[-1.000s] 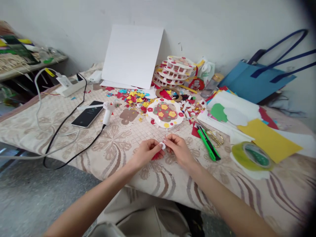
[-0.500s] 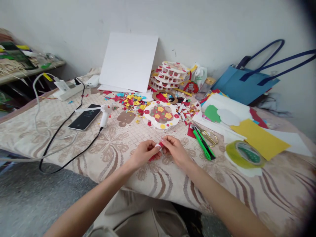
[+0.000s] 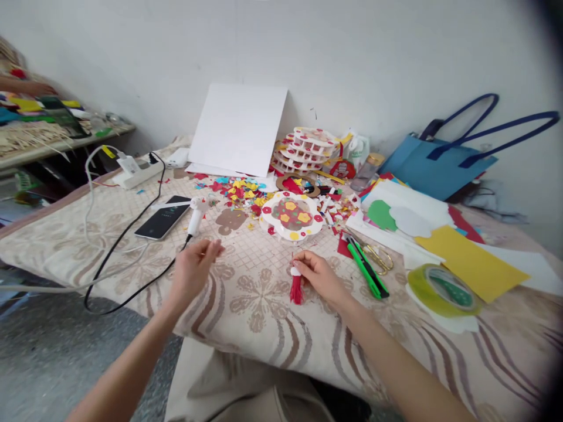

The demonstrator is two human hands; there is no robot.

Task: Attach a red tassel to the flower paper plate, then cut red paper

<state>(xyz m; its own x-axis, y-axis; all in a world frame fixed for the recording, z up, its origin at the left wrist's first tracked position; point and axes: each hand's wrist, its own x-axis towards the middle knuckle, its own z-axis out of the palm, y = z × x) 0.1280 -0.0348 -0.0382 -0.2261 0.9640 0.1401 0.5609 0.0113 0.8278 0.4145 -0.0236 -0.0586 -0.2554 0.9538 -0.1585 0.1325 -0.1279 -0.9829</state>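
Note:
My right hand (image 3: 319, 272) pinches a red tassel (image 3: 297, 289) by its white band at the top, and its threads hang down over the tablecloth. My left hand (image 3: 197, 264) is over the cloth at the left, fingers loosely curled with nothing seen in them. Just beyond it a white glue gun (image 3: 196, 221) stands with its black cord running down. Ahead of my right hand sits a white scalloped paper piece (image 3: 291, 215) decorated with red and yellow flowers.
A green utility knife (image 3: 367, 268), gold scissors (image 3: 379, 257) and yellow tape roll (image 3: 444, 290) lie at the right. Paper scraps (image 3: 246, 190) spread behind. A phone (image 3: 163, 218) and power strip (image 3: 139, 174) are at the left; a blue bag (image 3: 440, 161) stands at the back right.
My left hand has let go of the tassel and moved left towards the glue gun. The tassel now hangs from my right hand alone. The view has shifted slightly.

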